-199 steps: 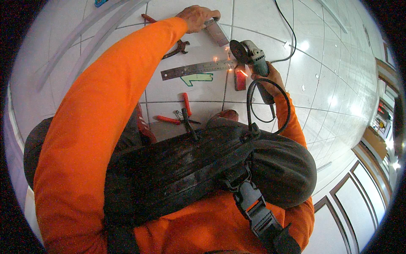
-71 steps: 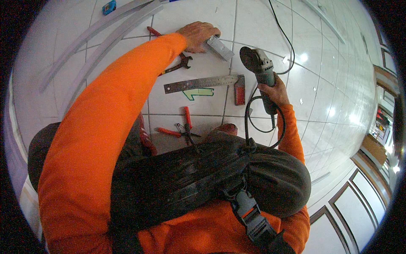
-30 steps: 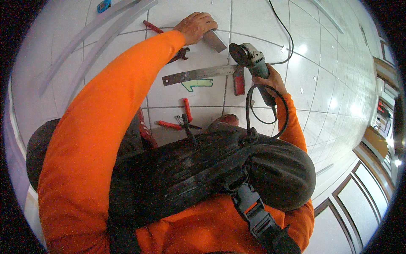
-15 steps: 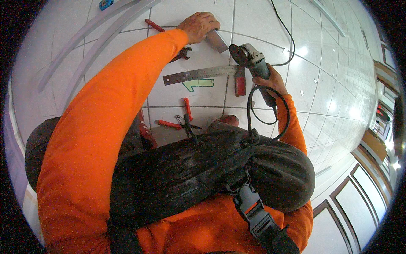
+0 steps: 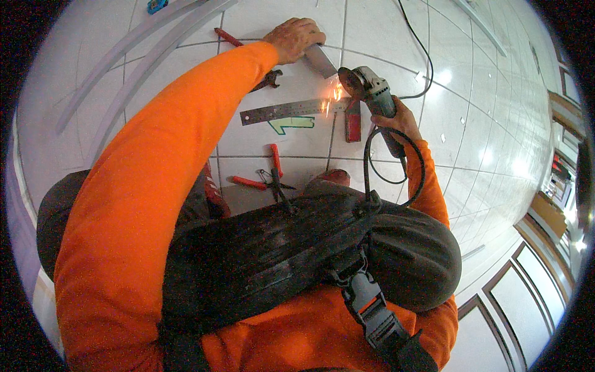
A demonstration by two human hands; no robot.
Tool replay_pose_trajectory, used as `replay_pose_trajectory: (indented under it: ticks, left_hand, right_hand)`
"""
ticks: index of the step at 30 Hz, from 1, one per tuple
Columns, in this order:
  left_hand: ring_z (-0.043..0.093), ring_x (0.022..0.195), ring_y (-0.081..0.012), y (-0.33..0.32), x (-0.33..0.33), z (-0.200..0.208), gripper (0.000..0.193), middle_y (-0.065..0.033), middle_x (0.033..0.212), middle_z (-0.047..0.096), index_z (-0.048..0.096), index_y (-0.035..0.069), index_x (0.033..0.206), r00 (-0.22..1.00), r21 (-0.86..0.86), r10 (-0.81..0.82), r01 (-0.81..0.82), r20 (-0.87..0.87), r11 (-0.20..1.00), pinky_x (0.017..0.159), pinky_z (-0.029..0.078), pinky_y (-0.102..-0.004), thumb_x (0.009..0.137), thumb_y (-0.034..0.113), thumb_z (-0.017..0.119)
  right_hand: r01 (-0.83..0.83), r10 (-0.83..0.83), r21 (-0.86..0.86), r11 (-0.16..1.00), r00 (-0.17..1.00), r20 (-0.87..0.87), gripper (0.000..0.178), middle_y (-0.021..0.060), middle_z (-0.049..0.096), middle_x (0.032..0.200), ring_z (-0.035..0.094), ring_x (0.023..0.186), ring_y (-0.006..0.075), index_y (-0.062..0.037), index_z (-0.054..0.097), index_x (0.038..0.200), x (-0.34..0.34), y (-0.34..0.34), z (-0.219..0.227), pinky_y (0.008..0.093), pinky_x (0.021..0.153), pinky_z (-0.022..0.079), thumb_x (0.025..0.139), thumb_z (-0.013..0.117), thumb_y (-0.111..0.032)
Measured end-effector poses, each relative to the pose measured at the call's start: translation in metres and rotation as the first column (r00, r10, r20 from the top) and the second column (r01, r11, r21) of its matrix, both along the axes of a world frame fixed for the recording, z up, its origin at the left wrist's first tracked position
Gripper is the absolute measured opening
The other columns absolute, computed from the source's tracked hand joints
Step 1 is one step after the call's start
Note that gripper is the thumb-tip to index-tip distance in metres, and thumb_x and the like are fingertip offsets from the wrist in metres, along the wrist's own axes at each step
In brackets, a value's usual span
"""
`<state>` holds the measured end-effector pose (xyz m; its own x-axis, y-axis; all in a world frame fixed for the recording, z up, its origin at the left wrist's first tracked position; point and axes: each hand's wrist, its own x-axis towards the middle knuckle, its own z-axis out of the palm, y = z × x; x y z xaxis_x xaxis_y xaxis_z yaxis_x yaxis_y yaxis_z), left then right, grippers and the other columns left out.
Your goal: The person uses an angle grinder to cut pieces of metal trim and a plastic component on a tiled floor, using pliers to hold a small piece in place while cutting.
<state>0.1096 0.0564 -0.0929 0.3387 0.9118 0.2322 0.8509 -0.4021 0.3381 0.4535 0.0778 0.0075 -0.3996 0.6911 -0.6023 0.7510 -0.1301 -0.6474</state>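
My right hand (image 5: 401, 119) grips an angle grinder (image 5: 382, 102) by its body. Its disc meets the near end of a short grey metal piece (image 5: 320, 61), and orange sparks (image 5: 335, 93) fly off toward me. At the far end of that piece, my left hand (image 5: 294, 38) is closed around it. Just below the sparks lies a try square, its steel blade (image 5: 291, 110) marked like a ruler and its red handle (image 5: 352, 123) toward the right. A green-outlined arrow-shaped piece (image 5: 291, 124) lies along the blade.
Red-handled pliers (image 5: 273, 173) lie by my feet. A wrench-like tool (image 5: 268, 80) and a red-handled tool (image 5: 227, 37) rest near my left forearm. Long grey metal strips (image 5: 133, 77) stretch at the left. A black power cord (image 5: 427, 56) trails across the white tiles; a blue object (image 5: 156, 5) sits far left.
Sparks have appeared where the grinder's disc touches the metal piece; before, there were none. Both hands hold nearly the same places.
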Motion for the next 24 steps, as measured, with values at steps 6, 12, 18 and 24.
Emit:
replay_pose_trajectory:
  ticks: [6, 12, 18, 24]
  left_hand:
    - [0.053, 0.119, -0.0251, 0.001, -0.001, 0.0, 0.038, -0.007, 0.116, 0.061, 0.061, 0.016, 0.111, 1.0, -0.087, -0.01, 0.011, 0.011, 0.996, 0.104, 0.04, -0.0401, 0.077, -0.001, 0.062]
    - [0.053, 0.12, -0.0229, 0.003, 0.002, 0.003, 0.04, -0.0047, 0.116, 0.061, 0.061, 0.016, 0.112, 0.999, -0.144, 0.013, -0.02, -0.047, 0.989, 0.104, 0.04, -0.0394, 0.077, -0.002, 0.062]
    - [0.053, 0.119, -0.0219, 0.005, 0.002, 0.005, 0.037, -0.0032, 0.114, 0.062, 0.061, 0.016, 0.109, 0.998, -0.133, -0.002, -0.006, -0.065, 0.991, 0.104, 0.04, -0.0392, 0.076, -0.001, 0.063]
    - [0.054, 0.117, -0.0225, 0.003, 0.001, 0.006, 0.033, -0.0027, 0.111, 0.064, 0.062, 0.015, 0.107, 0.999, -0.095, 0.001, -0.006, -0.052, 0.995, 0.103, 0.04, -0.0393, 0.078, 0.001, 0.063]
  right_hand:
    - [-0.031, 0.031, 0.017, 0.999, 0.999, 0.017, 0.066, 0.0133, 0.066, 0.11, 0.064, 0.096, 0.0224, 0.0034, 0.051, 0.127, -0.004, -0.002, 0.006, 0.0336, 0.083, 0.053, 0.071, 0.078, -0.018]
    - [-0.036, 0.035, 0.018, 0.999, 0.999, 0.037, 0.065, 0.0132, 0.066, 0.111, 0.064, 0.097, 0.0227, 0.0027, 0.052, 0.126, -0.001, 0.0, 0.001, 0.0333, 0.084, 0.052, 0.071, 0.078, -0.021]
    - [-0.079, 0.079, 0.069, 0.994, 0.997, -0.005, 0.066, 0.0142, 0.067, 0.109, 0.065, 0.096, 0.0231, 0.0029, 0.053, 0.125, 0.008, 0.006, -0.012, 0.0339, 0.084, 0.052, 0.071, 0.08, -0.023]
    - [-0.08, 0.079, 0.051, 0.995, 0.997, 0.018, 0.066, 0.013, 0.067, 0.109, 0.065, 0.096, 0.0223, 0.0021, 0.054, 0.124, 0.006, 0.004, -0.008, 0.0341, 0.083, 0.052, 0.071, 0.082, -0.026]
